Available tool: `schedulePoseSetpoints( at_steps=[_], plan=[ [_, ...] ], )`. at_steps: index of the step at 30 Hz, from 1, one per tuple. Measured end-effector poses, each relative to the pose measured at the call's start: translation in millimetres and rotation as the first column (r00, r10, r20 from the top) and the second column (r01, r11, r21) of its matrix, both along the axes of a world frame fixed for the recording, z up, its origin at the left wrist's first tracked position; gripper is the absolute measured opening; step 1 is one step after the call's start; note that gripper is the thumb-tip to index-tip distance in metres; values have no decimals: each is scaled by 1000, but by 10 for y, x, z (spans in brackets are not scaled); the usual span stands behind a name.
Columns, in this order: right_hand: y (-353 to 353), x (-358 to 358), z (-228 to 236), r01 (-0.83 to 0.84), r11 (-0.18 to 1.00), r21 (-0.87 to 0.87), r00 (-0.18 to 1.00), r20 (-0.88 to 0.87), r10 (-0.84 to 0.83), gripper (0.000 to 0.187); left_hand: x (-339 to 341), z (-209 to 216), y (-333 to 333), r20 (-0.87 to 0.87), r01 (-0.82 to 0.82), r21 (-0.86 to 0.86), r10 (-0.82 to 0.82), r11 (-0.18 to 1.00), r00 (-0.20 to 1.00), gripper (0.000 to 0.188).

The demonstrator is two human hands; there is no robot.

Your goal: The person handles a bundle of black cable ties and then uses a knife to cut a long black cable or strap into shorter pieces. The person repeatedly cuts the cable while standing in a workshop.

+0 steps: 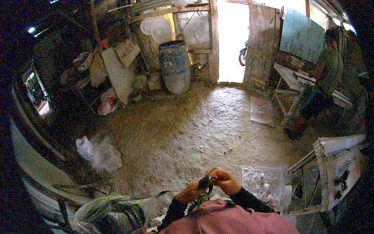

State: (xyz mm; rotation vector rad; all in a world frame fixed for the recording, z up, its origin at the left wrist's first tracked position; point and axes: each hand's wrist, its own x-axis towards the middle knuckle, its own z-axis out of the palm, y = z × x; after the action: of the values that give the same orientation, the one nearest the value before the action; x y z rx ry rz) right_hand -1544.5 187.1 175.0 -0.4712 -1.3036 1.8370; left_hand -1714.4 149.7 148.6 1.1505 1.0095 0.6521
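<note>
Close in front of my body, my left hand (188, 192) is closed around a small dark lump (203, 182) whose kind I cannot make out. Against the same lump, my right hand (225, 181) has its fingers bent and pinched from the other side. A narrow dark strip (210, 185) hangs between the two hands. Below them, something greenish (200, 200) shows partly at my lap, mostly hidden by my pink top. Clear plastic wrapping with dark green stuff under it (111, 213) lies at my left.
A white-edged stand (321, 171) and a littered plastic sheet (265, 185) are at right. Left on the dirt floor lies a pale bag with fibres (97, 154). A blue barrel (174, 68) stands by the bright doorway (231, 43). Another person (325, 74) is at a slanted table (294, 78).
</note>
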Motion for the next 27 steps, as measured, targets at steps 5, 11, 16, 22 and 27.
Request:
schedulePoseSetpoints(
  at_steps=[5, 11, 16, 22, 27],
  plan=[
    [2, 20, 81, -28, 997, -74, 1000, -5, 27, 23, -22, -125, 24, 110, 26, 261, -57, 965, 992, 27],
    [-59, -54, 203, 18, 994, 108, 964, 260, -45, 33, -112, 69, 8, 138, -327, 245, 301, 913, 944, 35],
    [-111, -163, 107, -28, 984, 174, 944, 329, -31, 28, -173, 95, 5, 140, -342, 264, 315, 902, 939, 35],
    [-227, -88, -101, -34, 988, 153, 962, 273, -9, 28, -92, -34, -157, -67, -407, 331, 451, 851, 890, 27],
    [-326, 62, -193, 53, 885, 463, 921, 321, -223, 25, -2, 49, -132, 75, -375, 342, 373, 862, 925, 24]
  ],
)
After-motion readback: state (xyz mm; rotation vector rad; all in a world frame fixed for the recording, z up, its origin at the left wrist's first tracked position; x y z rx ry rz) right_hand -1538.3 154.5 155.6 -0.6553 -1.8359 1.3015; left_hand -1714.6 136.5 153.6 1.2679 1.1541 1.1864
